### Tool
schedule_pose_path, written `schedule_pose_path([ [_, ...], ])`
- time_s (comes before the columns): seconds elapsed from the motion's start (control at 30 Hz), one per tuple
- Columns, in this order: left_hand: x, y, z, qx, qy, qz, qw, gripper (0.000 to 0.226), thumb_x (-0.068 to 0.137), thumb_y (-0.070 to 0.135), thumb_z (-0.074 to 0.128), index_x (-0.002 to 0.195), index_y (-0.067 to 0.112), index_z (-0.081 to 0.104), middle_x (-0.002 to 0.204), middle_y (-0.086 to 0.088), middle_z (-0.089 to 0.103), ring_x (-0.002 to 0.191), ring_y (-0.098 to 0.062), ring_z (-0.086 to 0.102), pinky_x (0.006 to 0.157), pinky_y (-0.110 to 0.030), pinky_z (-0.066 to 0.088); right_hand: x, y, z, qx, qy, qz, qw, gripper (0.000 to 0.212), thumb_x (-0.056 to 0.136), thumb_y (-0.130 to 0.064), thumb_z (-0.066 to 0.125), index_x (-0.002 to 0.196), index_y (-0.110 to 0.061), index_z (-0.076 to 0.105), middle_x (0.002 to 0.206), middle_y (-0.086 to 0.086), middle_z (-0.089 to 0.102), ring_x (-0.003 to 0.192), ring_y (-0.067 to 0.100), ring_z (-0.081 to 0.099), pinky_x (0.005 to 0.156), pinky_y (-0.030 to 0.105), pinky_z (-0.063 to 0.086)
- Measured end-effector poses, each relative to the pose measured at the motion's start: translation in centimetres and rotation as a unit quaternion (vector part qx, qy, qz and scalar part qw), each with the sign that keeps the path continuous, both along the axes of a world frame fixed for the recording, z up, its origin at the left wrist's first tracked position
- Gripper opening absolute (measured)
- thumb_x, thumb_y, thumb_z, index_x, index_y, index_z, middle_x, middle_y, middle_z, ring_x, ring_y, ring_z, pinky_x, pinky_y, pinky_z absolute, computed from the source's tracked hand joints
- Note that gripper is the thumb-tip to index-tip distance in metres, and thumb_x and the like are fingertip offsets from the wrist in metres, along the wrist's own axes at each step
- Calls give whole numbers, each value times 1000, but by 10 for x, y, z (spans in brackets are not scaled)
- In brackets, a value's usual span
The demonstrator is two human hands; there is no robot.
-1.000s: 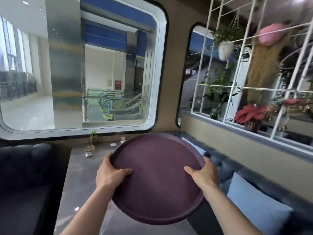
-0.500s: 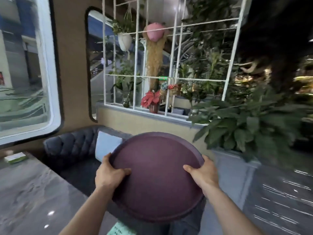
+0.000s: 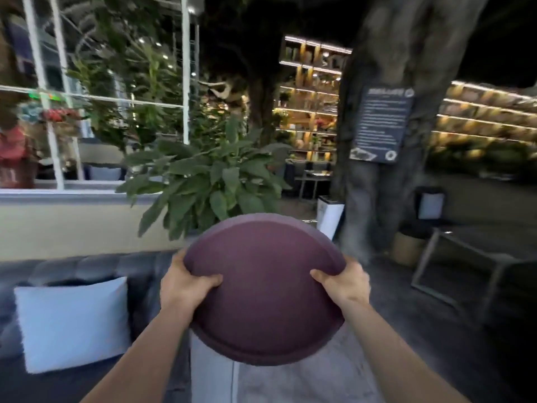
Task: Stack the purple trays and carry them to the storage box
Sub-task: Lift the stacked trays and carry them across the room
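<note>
A round purple tray fills the lower middle of the head view, held in front of me at chest height and tilted toward me. My left hand grips its left rim with the thumb on the top face. My right hand grips the right rim the same way. Whether more than one tray is in the stack I cannot tell; only the top face and rim show. No storage box is in sight.
A dark sofa with a pale blue cushion lies at lower left. A leafy plant in a grey planter stands straight ahead. A thick tree trunk and a metal-framed table are on the right.
The view has swung to the right, away from the window and the table toward the plant and the tree trunk. Both hands keep the same grip on the tray.
</note>
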State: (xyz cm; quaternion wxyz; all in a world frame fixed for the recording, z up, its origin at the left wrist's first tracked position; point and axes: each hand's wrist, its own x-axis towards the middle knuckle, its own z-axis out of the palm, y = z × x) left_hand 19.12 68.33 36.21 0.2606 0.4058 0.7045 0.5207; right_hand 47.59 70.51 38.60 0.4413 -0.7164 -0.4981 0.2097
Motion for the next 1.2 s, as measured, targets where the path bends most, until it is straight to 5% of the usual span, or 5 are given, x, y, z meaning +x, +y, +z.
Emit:
schedule_pose_path([
  [0.33,154,68,-14,0,-46,-266,963,112,40,30,94,140,34,45,116,9,65,111,-27,64,98,-45,50,117,-94,-5,-6,-2,-261,965,84,67,-41,85,138,-16,48,128,9,63,120,33,58,99,40,46],
  [0.43,210,53,-17,-3,-63,-354,933,107,46,19,94,141,30,46,123,-1,68,104,-27,65,93,-39,51,146,-144,-11,-10,-7,-342,940,77,66,-41,85,132,-18,52,124,7,64,117,32,59,95,39,47],
  [0.53,259,26,-17,-13,-94,-413,906,107,60,8,90,150,25,36,142,-6,56,120,-29,57,95,-35,43,169,-194,-12,-10,-7,-404,915,71,67,-38,85,128,-19,55,120,6,67,114,31,61,93,39,48],
  [0.73,357,-29,-21,-16,-64,-528,847,108,62,16,90,152,28,31,151,-5,45,130,-33,50,102,-44,45,216,-291,-21,9,2,-507,862,70,63,-38,87,123,-20,56,118,5,68,108,29,64,94,44,51],
  [1.2,525,-130,-43,-17,-26,-604,797,113,53,25,92,149,34,33,150,-4,46,128,-34,51,102,-52,48,327,-427,-36,-5,13,-598,801,74,65,-39,86,129,-17,54,123,8,66,113,32,61,96,41,49],
])
